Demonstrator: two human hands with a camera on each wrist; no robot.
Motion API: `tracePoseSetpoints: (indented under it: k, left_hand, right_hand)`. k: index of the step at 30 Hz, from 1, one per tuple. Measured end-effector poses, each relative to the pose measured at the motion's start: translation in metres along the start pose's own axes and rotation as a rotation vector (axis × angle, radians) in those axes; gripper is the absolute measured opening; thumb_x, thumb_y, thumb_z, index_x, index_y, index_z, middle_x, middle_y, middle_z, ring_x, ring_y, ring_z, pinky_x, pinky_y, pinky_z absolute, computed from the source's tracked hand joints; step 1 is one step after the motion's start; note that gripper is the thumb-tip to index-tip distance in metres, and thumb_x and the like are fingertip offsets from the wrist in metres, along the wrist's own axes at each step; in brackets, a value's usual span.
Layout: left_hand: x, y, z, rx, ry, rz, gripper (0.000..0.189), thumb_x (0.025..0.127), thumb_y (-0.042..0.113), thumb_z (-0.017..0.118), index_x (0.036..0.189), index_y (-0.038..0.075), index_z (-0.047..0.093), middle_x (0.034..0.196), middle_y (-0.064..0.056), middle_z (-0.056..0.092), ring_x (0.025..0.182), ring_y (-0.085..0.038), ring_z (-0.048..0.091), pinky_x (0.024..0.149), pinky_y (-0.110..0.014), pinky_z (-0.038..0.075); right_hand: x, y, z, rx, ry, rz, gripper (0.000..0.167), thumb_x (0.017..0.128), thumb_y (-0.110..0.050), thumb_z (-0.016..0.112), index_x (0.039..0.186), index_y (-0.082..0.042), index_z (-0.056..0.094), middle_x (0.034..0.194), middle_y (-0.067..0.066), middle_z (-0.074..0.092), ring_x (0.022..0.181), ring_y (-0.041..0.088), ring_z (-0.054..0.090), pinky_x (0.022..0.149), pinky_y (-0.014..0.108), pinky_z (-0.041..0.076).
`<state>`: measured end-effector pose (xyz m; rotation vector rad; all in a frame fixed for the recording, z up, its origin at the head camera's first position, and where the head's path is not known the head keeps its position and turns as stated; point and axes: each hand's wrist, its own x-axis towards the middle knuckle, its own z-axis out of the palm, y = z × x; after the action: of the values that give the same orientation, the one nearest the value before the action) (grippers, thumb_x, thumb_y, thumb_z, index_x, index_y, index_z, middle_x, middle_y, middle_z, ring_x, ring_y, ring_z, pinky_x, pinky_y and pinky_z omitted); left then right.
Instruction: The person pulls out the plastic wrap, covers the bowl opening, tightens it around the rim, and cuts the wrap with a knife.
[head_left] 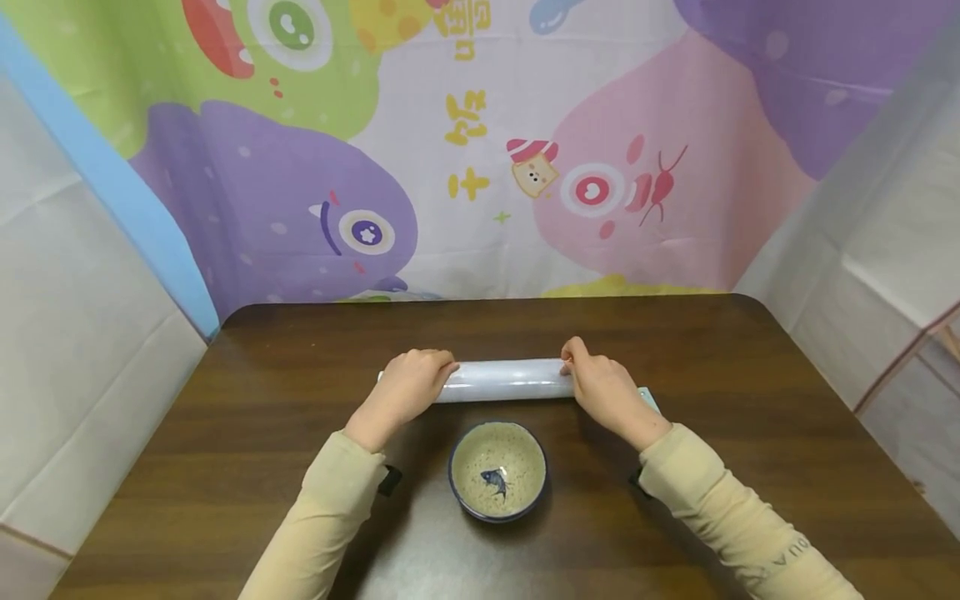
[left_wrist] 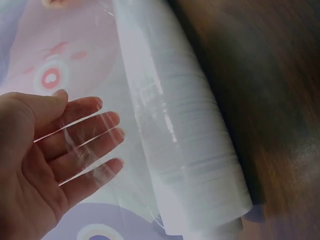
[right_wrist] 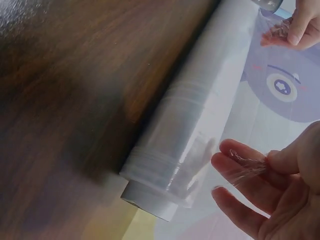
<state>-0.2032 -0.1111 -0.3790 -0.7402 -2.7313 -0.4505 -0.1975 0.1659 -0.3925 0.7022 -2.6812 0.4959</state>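
A roll of clear plastic wrap [head_left: 506, 381] lies crosswise on the table, beyond a speckled bowl [head_left: 480, 450] with a blue rim and a blue fish inside. My left hand [head_left: 408, 383] pinches the film's loose edge between thumb and index finger near the roll's left part. In the left wrist view, film stretches over the other fingers. At the right part, my right hand [head_left: 603, 387] pinches a crumpled bit of film [right_wrist: 245, 162] between thumb and fingers. The roll's white core [right_wrist: 147, 200] sticks out at one end.
The dark wooden table [head_left: 262, 467] runs back to a printed cartoon curtain [head_left: 480, 242]. Behind the right wrist, a pale blue item [head_left: 648, 399] shows only in part. White panels [head_left: 82, 292] stand at both sides.
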Motion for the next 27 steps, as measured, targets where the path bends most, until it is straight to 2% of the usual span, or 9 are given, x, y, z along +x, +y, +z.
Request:
tracePoseSetpoints:
  k: [4, 7, 15, 21, 27]
  left_hand:
    - [-0.002, 0.002, -0.003, -0.057, -0.039, -0.021, 0.019, 0.092, 0.02, 0.053, 0.096, 0.009, 0.069, 0.085, -0.003, 0.069, 0.076, -0.023, 0.066, 0.066, -0.04, 0.051]
    - [-0.005, 0.005, -0.003, -0.062, -0.036, -0.018, 0.017, 0.091, 0.019, 0.054, 0.094, 0.01, 0.068, 0.083, -0.003, 0.069, 0.074, -0.022, 0.065, 0.063, -0.038, 0.05]
    - [-0.011, 0.013, -0.008, -0.044, -0.035, -0.025, 0.014, 0.09, 0.019, 0.056, 0.088, 0.011, 0.068, 0.075, 0.0, 0.066, 0.067, -0.016, 0.062, 0.059, -0.035, 0.048]
    - [-0.012, 0.017, -0.015, -0.001, -0.011, -0.037, 0.013, 0.089, 0.02, 0.057, 0.082, 0.013, 0.066, 0.066, 0.001, 0.062, 0.06, -0.018, 0.06, 0.055, -0.039, 0.046]
    - [-0.012, 0.02, -0.022, -0.007, 0.025, -0.02, 0.016, 0.089, 0.02, 0.057, 0.079, 0.011, 0.066, 0.058, 0.003, 0.056, 0.055, -0.015, 0.054, 0.055, -0.038, 0.045]
  right_hand:
    - [0.0, -0.003, -0.003, 0.02, -0.062, 0.032, 0.021, 0.09, -0.001, 0.047, 0.11, -0.001, 0.055, 0.087, 0.007, 0.07, 0.079, 0.027, 0.066, 0.066, 0.04, 0.051]
    - [0.0, -0.004, -0.005, 0.03, -0.092, 0.049, 0.019, 0.089, 0.0, 0.048, 0.102, -0.002, 0.062, 0.087, 0.008, 0.07, 0.082, 0.026, 0.065, 0.07, 0.039, 0.051]
    - [-0.004, -0.006, -0.008, 0.068, -0.081, 0.034, 0.015, 0.089, 0.0, 0.048, 0.09, -0.005, 0.063, 0.083, 0.007, 0.068, 0.078, 0.023, 0.065, 0.068, 0.034, 0.051]
    - [-0.004, -0.009, -0.014, 0.084, -0.09, 0.027, 0.015, 0.09, -0.001, 0.048, 0.092, -0.004, 0.063, 0.085, 0.008, 0.069, 0.079, 0.022, 0.065, 0.067, 0.034, 0.052]
    - [-0.003, -0.013, -0.026, 0.096, -0.106, 0.033, 0.016, 0.091, -0.002, 0.048, 0.095, -0.005, 0.063, 0.087, 0.007, 0.069, 0.08, 0.022, 0.065, 0.067, 0.033, 0.052]
